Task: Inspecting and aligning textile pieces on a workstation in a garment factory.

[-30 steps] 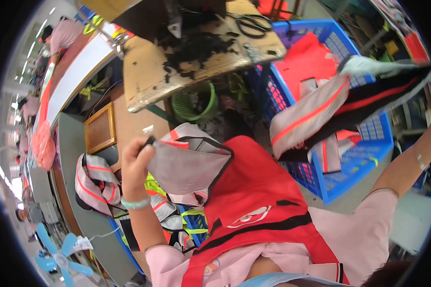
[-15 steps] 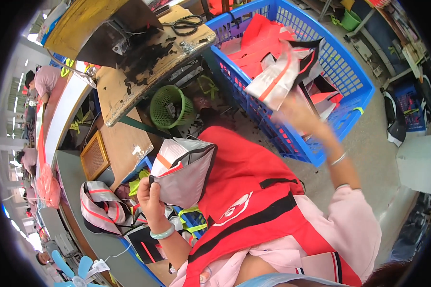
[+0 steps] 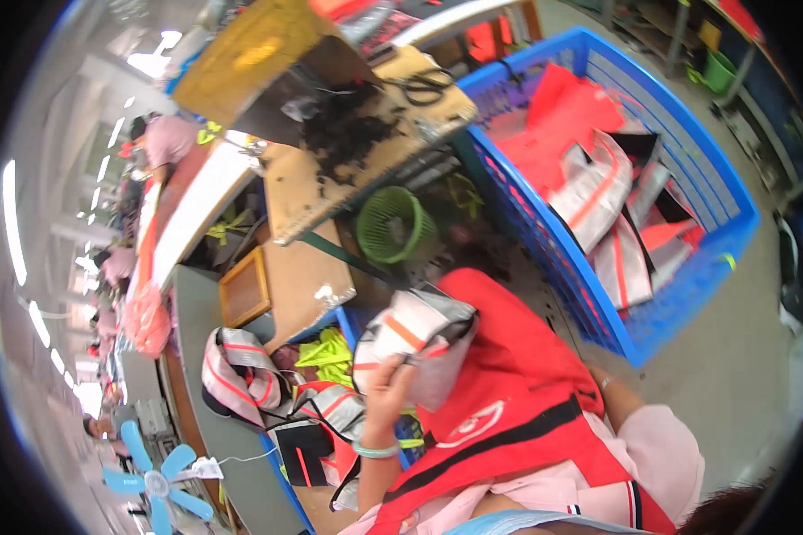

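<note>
My left hand [image 3: 389,392] is closed on the edge of a silver-grey sewn fabric piece [image 3: 446,367] with an orange stripe and dark edging, held over the red apron [image 3: 517,348] on my lap. My right arm bends down beside the apron; only part of my right hand [image 3: 600,378] shows at the apron's edge, its fingers hidden. To the right, a similar silver fabric piece [image 3: 598,192] lies on other red-orange and silver pieces in a large blue plastic basket [image 3: 629,334].
Black scraps [image 3: 343,147] and scissors [image 3: 419,86] lie on a wooden table [image 3: 290,201]. Below is a green basket [image 3: 393,227]. Striped fabric pieces [image 3: 241,370] and yellow-green strips [image 3: 326,355] sit at my left, near a blue fan [image 3: 156,484]. Several people work farther left.
My right hand has let go of the striped fabric piece, which now rests in the blue basket, and drawn back beside my lap. The view has shifted, and the left-hand piece has turned.
</note>
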Demonstrator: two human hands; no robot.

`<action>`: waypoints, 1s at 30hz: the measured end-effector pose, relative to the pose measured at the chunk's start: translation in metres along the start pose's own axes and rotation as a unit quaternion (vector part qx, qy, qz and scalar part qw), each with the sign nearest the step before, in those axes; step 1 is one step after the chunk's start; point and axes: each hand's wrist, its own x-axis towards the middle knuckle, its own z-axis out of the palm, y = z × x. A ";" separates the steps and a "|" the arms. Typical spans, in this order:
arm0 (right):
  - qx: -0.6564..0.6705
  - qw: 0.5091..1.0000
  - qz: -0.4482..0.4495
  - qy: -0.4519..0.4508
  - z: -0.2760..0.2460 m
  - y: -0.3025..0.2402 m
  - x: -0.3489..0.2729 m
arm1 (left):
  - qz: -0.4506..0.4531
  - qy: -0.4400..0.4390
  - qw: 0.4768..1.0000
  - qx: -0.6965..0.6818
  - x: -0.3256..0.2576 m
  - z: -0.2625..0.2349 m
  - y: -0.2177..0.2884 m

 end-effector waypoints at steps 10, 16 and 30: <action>0.050 0.998 -0.019 -0.032 -0.014 0.004 0.030 | 0.033 -0.435 0.893 0.112 0.105 0.062 -0.015; 0.044 0.996 0.050 -0.052 -0.015 -0.053 0.112 | 0.020 -0.443 0.873 0.203 0.163 0.064 -0.022; -0.078 0.996 -0.004 -0.037 -0.018 -0.001 0.167 | 0.269 -0.202 0.887 0.317 0.164 0.063 -0.007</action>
